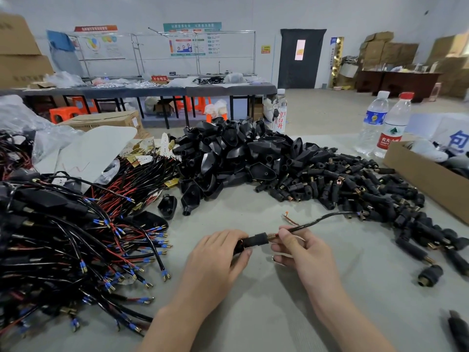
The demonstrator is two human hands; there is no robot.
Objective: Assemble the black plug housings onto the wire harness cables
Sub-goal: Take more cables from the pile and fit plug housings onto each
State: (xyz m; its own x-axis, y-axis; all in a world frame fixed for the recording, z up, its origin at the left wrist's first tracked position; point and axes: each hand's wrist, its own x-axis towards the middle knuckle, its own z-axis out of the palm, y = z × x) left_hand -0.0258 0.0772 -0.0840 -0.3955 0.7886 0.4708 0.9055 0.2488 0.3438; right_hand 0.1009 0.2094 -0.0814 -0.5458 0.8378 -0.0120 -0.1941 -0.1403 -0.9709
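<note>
My left hand [218,255] grips a black plug housing [255,240] low in the middle of the table. My right hand [299,247] pinches a black cable [319,220] just right of the housing's mouth, where copper shows. The cable curves up to the right, with thin red and white wire ends [288,216] sticking up behind it. A big heap of black plug housings [233,153] lies beyond my hands. Small black barrel connectors [355,189] spread to the right. Finished harness cables [76,245] with blue terminals pile up on the left.
A cardboard box [426,179] sits at the right edge, with two water bottles [385,123] behind it and a third [280,111] past the housing heap. Red and black wire bundles [137,179] lie at the left centre. A lone connector [430,275] lies at the right.
</note>
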